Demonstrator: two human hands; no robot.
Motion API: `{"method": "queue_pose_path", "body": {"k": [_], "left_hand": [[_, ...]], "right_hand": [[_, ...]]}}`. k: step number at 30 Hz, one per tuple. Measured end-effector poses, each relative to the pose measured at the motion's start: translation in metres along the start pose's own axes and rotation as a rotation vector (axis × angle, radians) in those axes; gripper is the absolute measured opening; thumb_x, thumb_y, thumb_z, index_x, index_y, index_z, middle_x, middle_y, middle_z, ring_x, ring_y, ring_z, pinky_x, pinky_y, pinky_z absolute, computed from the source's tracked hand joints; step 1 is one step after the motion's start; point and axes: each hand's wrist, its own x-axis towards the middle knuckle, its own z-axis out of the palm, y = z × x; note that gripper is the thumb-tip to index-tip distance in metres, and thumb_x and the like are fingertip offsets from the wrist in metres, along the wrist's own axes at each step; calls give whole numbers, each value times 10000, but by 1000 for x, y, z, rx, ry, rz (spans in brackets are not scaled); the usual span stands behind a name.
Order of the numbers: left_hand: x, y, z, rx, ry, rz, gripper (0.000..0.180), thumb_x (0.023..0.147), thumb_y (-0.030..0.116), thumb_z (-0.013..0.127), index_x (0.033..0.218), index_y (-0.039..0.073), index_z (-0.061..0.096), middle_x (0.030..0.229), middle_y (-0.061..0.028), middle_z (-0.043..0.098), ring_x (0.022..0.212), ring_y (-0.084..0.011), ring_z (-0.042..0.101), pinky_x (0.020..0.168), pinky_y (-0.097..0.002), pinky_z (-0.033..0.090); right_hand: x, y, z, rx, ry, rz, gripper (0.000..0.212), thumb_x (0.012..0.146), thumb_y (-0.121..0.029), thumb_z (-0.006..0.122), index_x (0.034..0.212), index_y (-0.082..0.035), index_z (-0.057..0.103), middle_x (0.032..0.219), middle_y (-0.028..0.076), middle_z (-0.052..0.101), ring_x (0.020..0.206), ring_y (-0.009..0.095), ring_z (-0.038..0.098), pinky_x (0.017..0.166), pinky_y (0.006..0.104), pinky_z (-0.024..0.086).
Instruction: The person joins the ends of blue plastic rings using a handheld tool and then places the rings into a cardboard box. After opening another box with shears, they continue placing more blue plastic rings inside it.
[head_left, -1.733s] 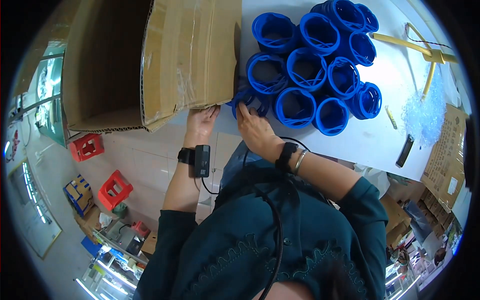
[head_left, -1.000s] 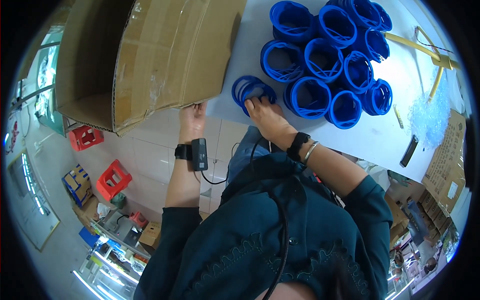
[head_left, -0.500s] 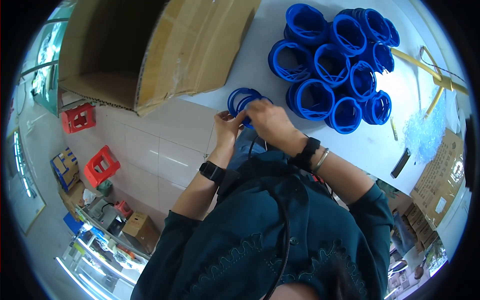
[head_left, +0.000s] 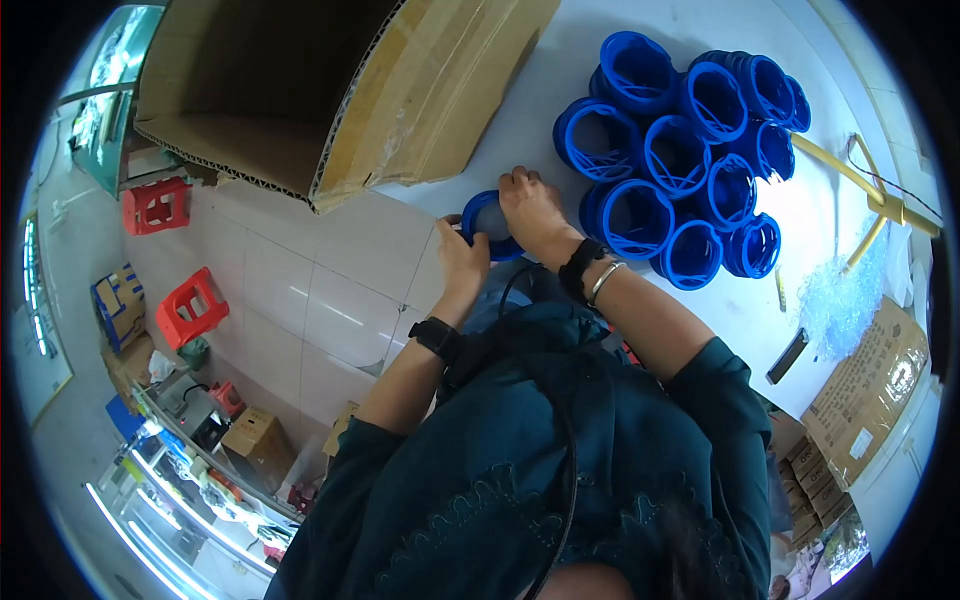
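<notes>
Between my hands, at the near edge of the white table (head_left: 735,320), is a small stack of blue plastic rings (head_left: 503,251). My left hand (head_left: 462,265) is closed around the left side of the rings, thumb toward me. The fingers of my right hand (head_left: 535,208) are bent over their right side. Just right of that hand stand several stacks of similar blue rings (head_left: 594,212), grouped close together with their round openings facing up. Thin blue strips cross inside some of them.
A large open cardboard box (head_left: 440,100) stands at the upper left. Beyond the stacks is a yellow stand (head_left: 840,168), with clear plastic wrap (head_left: 845,310), a black bar-shaped object (head_left: 788,357) and a carton (head_left: 875,385) nearer. Red stools (head_left: 190,307) are on the floor at left.
The rings, spread and overlapping before, now line up as one stack. My right hand has moved from over their middle to the right side. The whole view has shifted slightly.
</notes>
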Motion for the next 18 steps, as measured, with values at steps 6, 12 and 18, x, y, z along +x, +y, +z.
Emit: {"method": "queue_pose_path", "body": {"k": [6,12,18], "left_hand": [[-8,13,0,-58,102,-122,339,780,103,606,1066,-21,472,829,-253,615,726,-461,617,715,-475,504],[-8,20,-30,296,-46,130,176,797,85,578,922,-34,546,780,-265,627,751,-428,635,657,-449,499],[-71,134,-96,411,-120,346,142,799,52,577,912,-31,559,741,-265,607,714,-425,623,608,-433,480]], "right_hand": [[8,-7,-2,217,-105,169,275,726,-69,616,978,22,555,965,217,624,918,355,632,759,403,542],[-5,-2,-28,325,-118,75,295,733,-90,590,978,64,539,947,259,629,900,400,628,753,438,530],[-38,-21,-149,501,-201,-48,289,748,-93,561,964,91,508,820,273,636,765,444,632,694,455,530]]}}
